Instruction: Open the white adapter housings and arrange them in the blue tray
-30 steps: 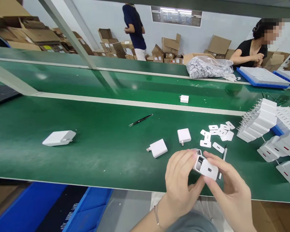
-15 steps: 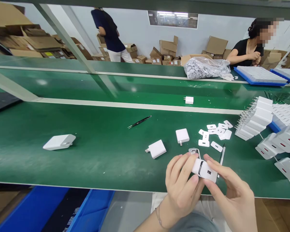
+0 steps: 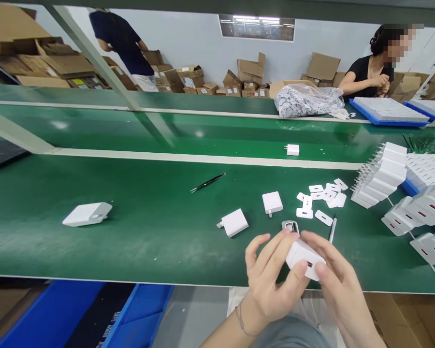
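Note:
Both hands hold one white charger [image 3: 300, 252] above the front edge of the green table, its end face with a dark and red port slot turned toward me. My left hand [image 3: 271, 278] is closed around its left side, thumb at the end face. My right hand [image 3: 342, 275] grips its right side, thumb on the corner of that face. Just behind the fingers lies an open white housing [image 3: 290, 226], partly hidden. Two white plug chargers [image 3: 235, 223] lie left of the hands. Beyond, several loose white slotted plates [image 3: 306, 205] lie in a scatter, with a pen-like tool [image 3: 333, 229] nearby.
Black tweezers [image 3: 208, 183] and another white charger [image 3: 87, 214] lie leftward. Stacked chargers [image 3: 379, 176] stand at right. One small charger [image 3: 293, 150] sits on the green strip behind the pale rail [image 3: 203, 158]. Two people are across the room, by cardboard boxes.
The charger in my hands has tilted; its end plate, earlier apart with a dark gap, now sits against the body. The small charger behind the rail moved right. The standing person moved left.

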The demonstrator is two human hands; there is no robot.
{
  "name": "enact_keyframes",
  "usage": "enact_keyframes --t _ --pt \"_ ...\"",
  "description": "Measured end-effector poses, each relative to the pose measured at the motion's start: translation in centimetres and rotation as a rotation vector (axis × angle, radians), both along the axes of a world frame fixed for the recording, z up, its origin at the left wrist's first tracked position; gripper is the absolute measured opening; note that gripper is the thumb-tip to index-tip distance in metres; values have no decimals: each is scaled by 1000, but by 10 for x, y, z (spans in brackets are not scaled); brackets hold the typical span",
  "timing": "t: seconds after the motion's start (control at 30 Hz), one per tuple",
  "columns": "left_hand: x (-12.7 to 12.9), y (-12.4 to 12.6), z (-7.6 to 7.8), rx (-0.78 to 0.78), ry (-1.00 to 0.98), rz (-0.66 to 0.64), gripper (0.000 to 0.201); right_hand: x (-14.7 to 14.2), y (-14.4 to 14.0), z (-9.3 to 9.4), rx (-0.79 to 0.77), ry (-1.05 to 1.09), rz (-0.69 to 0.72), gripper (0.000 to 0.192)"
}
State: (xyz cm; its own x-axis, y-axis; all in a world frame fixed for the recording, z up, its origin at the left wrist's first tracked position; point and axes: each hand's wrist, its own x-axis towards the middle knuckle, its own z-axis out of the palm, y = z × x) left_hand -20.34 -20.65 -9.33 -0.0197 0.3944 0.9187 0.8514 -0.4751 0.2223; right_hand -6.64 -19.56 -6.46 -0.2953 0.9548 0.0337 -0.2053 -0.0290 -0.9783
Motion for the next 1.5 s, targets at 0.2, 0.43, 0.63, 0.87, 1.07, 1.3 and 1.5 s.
enact_keyframes --t 0.2,0.43,0.63,0.87,1.07,1.3,1.5 --pt "2 2 2 -240 -470 -515 67 18 7 3 288 -176 -71 37" --pt "1 4 13 -647 -1078 -916 50 39 13 3 588 -289 25 55" --pt "19 5 15 -615 -1151 -938 48 37 9 -7 747 -290 -15 38" --pt "26 3 21 -596 -1101 -947 47 35 7 -5 848 -317 -124 32" --pt "30 7 17 -530 -1066 -902 49 39 8 -7 775 -288 -89 39" --pt "39 8 16 -566 -1108 -882 46 35 11 -2 713 -157 -152 26" --pt "19 23 27 -818 -775 -951 50 66 21 -4 655 -400 -138 36"
